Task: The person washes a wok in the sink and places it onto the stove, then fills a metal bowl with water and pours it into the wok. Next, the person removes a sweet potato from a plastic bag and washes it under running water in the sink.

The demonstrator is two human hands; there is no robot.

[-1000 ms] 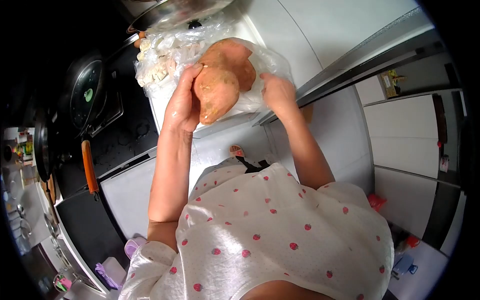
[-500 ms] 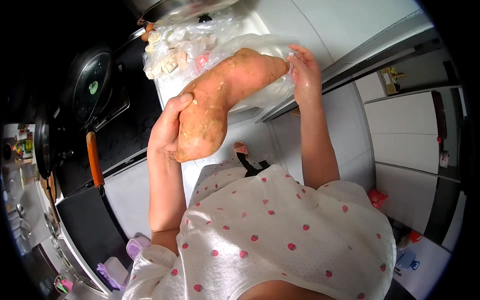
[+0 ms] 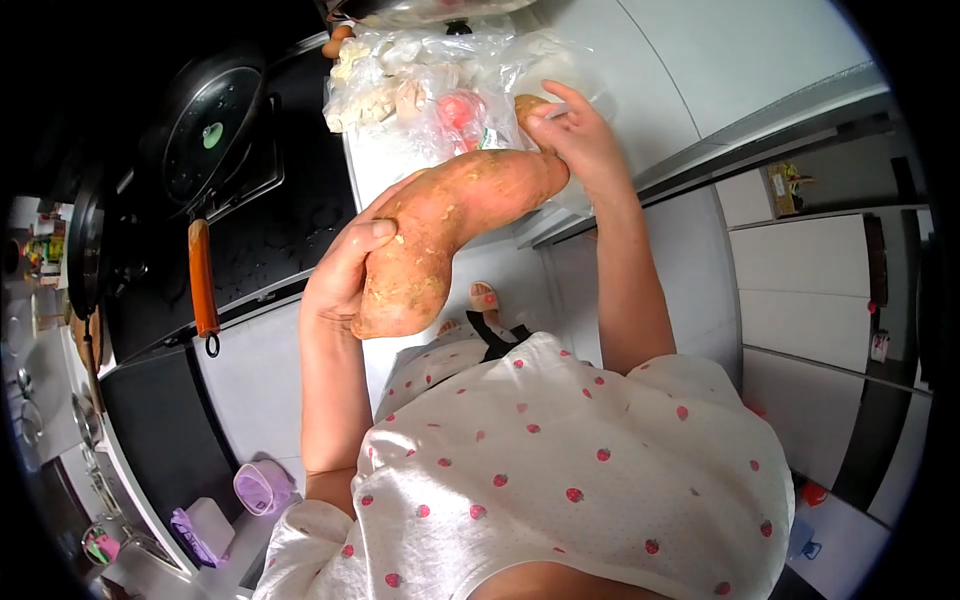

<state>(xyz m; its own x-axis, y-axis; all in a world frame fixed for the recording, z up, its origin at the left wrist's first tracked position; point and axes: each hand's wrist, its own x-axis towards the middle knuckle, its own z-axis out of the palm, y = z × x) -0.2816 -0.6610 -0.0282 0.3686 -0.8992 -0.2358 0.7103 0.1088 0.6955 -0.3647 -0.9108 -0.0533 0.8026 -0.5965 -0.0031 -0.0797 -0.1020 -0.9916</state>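
Note:
A large, curved sweet potato (image 3: 435,235) with pinkish-orange skin lies in my left hand (image 3: 345,262), the thumb over its near side and the fingers behind it. Its narrow end reaches my right hand (image 3: 580,140), close under the palm. My right thumb and fingers pinch the rim of a clear plastic bag (image 3: 575,65); the exact grip is partly hidden. Beside the right thumb, another brownish piece of root (image 3: 530,105) shows at the bag.
Clear bags of pale food (image 3: 365,100) and a red item (image 3: 460,108) lie on the white counter (image 3: 368,170). To the left, a lidded pan (image 3: 212,130) with an orange handle (image 3: 203,280) sits on the black stove. Eggs (image 3: 338,40) are at the back.
The sweet potato's narrow end has dropped lower and now lies below my right fingers. Another brownish root has come into view by the bag. The whole view has shifted slightly.

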